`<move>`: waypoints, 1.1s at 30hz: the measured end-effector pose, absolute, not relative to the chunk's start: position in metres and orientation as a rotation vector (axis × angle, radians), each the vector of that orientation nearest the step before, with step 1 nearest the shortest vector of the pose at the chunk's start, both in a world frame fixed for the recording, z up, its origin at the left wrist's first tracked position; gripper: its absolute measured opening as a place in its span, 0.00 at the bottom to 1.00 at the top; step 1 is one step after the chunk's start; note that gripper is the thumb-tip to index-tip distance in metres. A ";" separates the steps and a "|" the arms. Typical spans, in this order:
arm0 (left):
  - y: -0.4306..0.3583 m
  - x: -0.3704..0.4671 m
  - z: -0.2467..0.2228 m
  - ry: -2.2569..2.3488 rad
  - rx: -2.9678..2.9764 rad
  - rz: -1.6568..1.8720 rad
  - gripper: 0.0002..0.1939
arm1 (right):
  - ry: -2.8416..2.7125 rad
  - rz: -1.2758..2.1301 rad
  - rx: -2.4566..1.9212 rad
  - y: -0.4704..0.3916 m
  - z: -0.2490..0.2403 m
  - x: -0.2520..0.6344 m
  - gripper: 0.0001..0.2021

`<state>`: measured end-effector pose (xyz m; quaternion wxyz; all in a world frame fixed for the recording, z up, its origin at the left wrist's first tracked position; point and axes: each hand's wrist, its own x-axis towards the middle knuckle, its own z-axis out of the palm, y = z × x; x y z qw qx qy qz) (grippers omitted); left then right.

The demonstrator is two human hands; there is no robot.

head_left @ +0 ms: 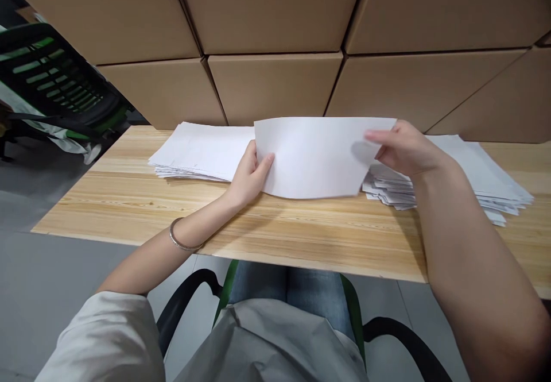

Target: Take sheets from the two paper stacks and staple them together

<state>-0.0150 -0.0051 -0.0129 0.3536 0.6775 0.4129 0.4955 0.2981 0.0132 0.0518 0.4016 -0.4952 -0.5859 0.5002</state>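
Note:
A blank white sheet of paper is held up above the table, slightly bowed. My left hand grips its left edge, thumb on the front and the other fingers behind it. At the upper right corner, my right hand pinches the sheet between thumb and fingers. Behind my left hand lies a stack of white paper. A second, less even stack of paper sits on the right, partly hidden by my right hand and forearm.
Cardboard boxes are stacked along the back of the wooden table. A black and green chair stands at the far left. Chair armrests flank my lap below the table's front edge.

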 end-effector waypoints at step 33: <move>0.001 -0.013 -0.026 1.519 2.251 0.699 0.17 | -2.294 0.882 -1.763 0.009 0.036 0.262 0.14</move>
